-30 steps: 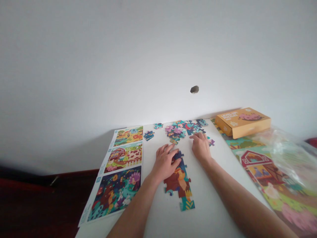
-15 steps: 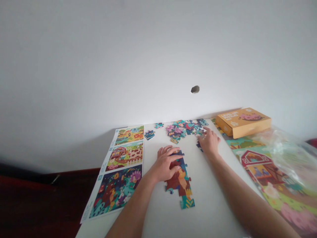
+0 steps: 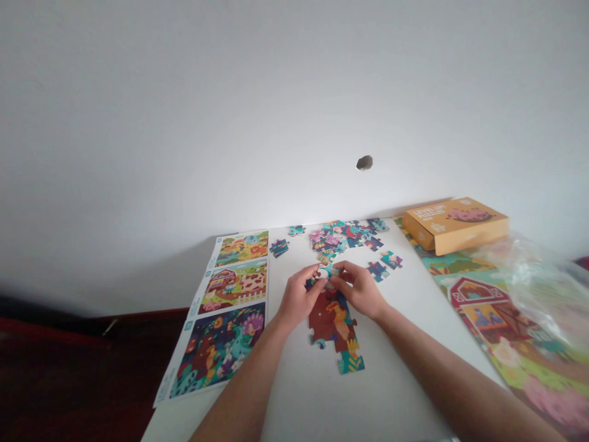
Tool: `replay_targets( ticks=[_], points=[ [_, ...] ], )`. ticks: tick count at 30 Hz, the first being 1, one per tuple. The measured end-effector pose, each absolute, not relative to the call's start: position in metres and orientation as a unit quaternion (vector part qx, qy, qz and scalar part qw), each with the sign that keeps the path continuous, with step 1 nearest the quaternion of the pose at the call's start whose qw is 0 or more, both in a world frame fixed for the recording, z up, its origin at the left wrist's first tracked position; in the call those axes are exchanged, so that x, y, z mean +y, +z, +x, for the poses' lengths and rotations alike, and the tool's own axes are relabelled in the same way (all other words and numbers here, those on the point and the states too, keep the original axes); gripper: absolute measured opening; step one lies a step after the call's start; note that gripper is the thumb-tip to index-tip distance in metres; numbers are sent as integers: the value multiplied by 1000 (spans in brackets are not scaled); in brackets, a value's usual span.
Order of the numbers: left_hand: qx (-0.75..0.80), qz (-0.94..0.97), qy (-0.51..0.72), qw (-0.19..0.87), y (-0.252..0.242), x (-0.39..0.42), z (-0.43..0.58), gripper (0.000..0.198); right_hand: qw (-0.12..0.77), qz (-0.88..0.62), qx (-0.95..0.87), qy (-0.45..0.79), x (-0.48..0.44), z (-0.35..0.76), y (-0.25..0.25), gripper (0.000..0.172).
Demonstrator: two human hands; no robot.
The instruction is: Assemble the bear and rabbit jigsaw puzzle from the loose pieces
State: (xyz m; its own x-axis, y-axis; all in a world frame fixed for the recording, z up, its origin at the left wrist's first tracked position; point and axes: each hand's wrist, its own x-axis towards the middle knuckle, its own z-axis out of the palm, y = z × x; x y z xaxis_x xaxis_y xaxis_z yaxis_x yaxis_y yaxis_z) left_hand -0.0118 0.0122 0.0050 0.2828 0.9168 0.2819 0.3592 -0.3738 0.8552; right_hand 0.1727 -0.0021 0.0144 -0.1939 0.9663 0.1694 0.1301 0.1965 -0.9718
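My left hand (image 3: 299, 296) and my right hand (image 3: 361, 290) meet over the top end of a partly joined puzzle (image 3: 332, 319), brown and dark blue with an orange animal figure. Between their fingertips they pinch a teal and white puzzle piece (image 3: 326, 271). Fingers cover part of that piece and the upper edge of the joined section, so I cannot tell whether the two touch. Behind the hands lies a heap of loose puzzle pieces (image 3: 332, 236). A few separate pieces (image 3: 378, 271) rest right of my right hand.
On the left of the white table (image 3: 304, 399) lies a picture sheet (image 3: 219, 313) with three printed scenes. An orange puzzle box (image 3: 458, 226) stands at the back right. Beneath and before it are a farm poster (image 3: 501, 331) and a clear plastic bag (image 3: 538, 288). A wall rises behind.
My right hand has come left from the loose pieces to the joined puzzle. My left hand no longer lies flat on it; both now pinch a teal and white piece.
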Motion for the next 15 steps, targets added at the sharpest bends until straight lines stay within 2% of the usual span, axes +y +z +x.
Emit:
replay_targets(
  ticks=[4, 9, 13, 15],
  points=[
    [429, 708, 411, 383, 7, 11, -16, 35, 447, -473, -642, 406, -1, 176, 17, 28],
    [417, 714, 405, 390, 10, 11, -18, 36, 461, -442, -632, 439, 2, 182, 20, 30],
    [419, 715, 399, 393, 15, 10, -20, 37, 395, -388, -662, 505, 0, 183, 22, 29],
    [427, 707, 396, 402, 16, 9, -21, 39, 352, -366, -676, 535, -2, 184, 23, 36]
  ],
)
